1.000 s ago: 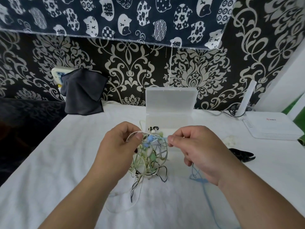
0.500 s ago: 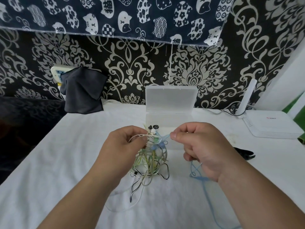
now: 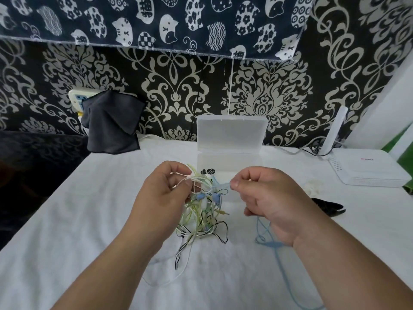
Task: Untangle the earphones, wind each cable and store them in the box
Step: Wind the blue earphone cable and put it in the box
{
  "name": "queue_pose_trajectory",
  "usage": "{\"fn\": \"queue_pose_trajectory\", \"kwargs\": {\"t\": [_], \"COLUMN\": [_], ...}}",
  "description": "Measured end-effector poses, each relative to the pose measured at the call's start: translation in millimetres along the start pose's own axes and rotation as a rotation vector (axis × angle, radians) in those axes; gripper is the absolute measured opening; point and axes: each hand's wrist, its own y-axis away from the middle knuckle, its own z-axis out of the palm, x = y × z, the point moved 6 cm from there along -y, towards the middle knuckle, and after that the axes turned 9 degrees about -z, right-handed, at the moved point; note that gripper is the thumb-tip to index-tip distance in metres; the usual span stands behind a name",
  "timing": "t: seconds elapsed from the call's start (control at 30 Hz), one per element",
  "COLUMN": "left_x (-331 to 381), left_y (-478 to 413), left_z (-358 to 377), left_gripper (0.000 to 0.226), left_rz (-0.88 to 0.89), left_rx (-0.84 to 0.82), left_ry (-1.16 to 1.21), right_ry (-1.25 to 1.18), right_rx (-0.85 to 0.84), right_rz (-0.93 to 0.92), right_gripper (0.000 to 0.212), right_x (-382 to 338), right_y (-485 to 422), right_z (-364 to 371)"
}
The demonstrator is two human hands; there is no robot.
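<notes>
A tangle of earphones point(image 3: 202, 211) in white, yellow-green, black and light blue hangs above the white table between my hands. My left hand point(image 3: 164, 195) pinches the top of the tangle with thumb and fingers. My right hand point(image 3: 266, 198) pinches a light blue cable point(image 3: 271, 245) that runs from the tangle, under the palm and down toward the front edge. The translucent plastic box point(image 3: 230, 162) stands open just behind the tangle, its lid upright. Two small black earbuds point(image 3: 207, 171) show at the box's front.
A dark cloth point(image 3: 111, 126) hangs over a wall socket at the back left. A white router point(image 3: 368, 168) sits at the right, with a black object point(image 3: 328, 208) on the table beside my right hand. The table's left edge drops to a dark floor.
Both hands have lifted the tangle slightly and drawn a little apart. The right hand has pulled the blue cable further to the right, out of the bundle.
</notes>
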Motion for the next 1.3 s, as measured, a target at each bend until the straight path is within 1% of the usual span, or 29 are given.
{"fn": "queue_pose_trajectory", "kwargs": {"t": [0.1, 0.17, 0.23, 0.3, 0.4, 0.5, 0.7, 0.83, 0.9, 0.93, 1.03, 1.13, 1.2, 1.3], "left_x": [1.3, 3.8, 7.2, 10.3, 10.3, 8.6, 16.6, 16.5, 15.3, 14.2, 9.7, 7.2, 7.1, 4.1], "left_y": [3.2, 7.3, 9.9, 9.7, 7.5, 7.8, 15.3, 13.8, 12.1, 11.5, 10.8, 10.9, 11.8, 11.6], "left_z": [6.1, 10.9, 13.3, 12.7, 7.3, 7.2, 11.6, 10.1, 9.5, 9.5, 10.1, 13.1, 14.2, 12.4], "left_gripper": [0.019, 0.022, 0.028, 0.032, 0.038, 0.037, 0.034, 0.021, 0.013, 0.013, 0.024, 0.034, 0.036, 0.043], "left_rz": [0.007, 0.021, 0.067, 0.109, 0.068, 0.025, 0.083, 0.110, 0.104, 0.093, 0.049, 0.030, 0.010, -0.022], "left_rx": [-0.077, -0.126, -0.125, -0.092, -0.052, -0.081, -0.137, -0.127, -0.129, -0.128, -0.122, -0.139, -0.155, -0.139], "left_ry": [-0.035, -0.102, -0.231, -0.327, -0.284, -0.268, -0.358, -0.340, -0.313, -0.292, -0.183, -0.136, -0.148, -0.269], "right_ry": [-0.137, -0.210, -0.238, -0.211, -0.110, -0.111, -0.108, -0.084, -0.111, -0.145, -0.227, -0.171, -0.133, -0.200], "right_rx": [-0.062, -0.086, -0.073, -0.032, 0.081, 0.137, 0.149, 0.153, 0.138, 0.123, 0.037, -0.058, -0.031, 0.115], "right_rz": [-0.064, -0.088, -0.124, -0.152, -0.132, -0.104, -0.126, -0.147, -0.164, -0.170, -0.184, -0.150, -0.112, -0.073], "right_gripper": [0.025, 0.025, 0.027, 0.027, 0.026, 0.024, 0.024, 0.024, 0.024, 0.024, 0.021, 0.018, 0.019, 0.021], "right_x": [-8.6, -11.1, -13.2, -13.9, -8.4, -4.3, -8.8, -10.7, -12.7, -14.1, -19.1, -16.3, -10.9, -7.2], "right_y": [1.5, 2.0, 2.0, 1.0, -1.7, -2.1, -2.2, -0.9, 0.1, 0.6, 2.7, 4.5, 3.6, 0.7], "right_z": [10.5, 15.2, 15.7, 12.3, 1.3, -2.6, -4.7, -5.9, -4.9, -4.0, 2.3, 12.1, 12.3, 1.1]}}
